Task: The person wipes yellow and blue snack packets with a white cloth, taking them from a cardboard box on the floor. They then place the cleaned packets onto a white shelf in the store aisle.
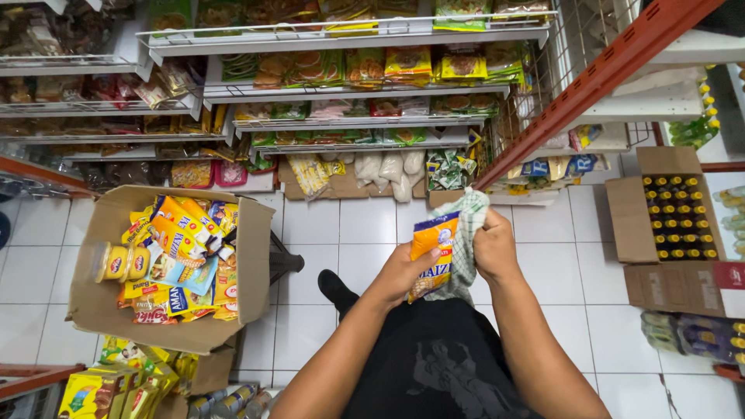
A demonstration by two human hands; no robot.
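Note:
My left hand (403, 271) grips an orange and yellow snack packet (431, 248) by its lower edge, held upright in front of my body. My right hand (493, 248) is closed on a green and white checked cloth (464, 233), which lies against the back of the packet. Both hands are close together above my dark trousers. My black shoe (335, 287) shows on the white tiled floor below them.
An open cardboard box (248, 264) full of orange, yellow and blue packets stands at my left. Wire shelves (349, 35) of packaged goods fill the far side. Another open carton (628, 209) of yellow-capped bottles sits at the right, beside an orange rack beam (590, 85).

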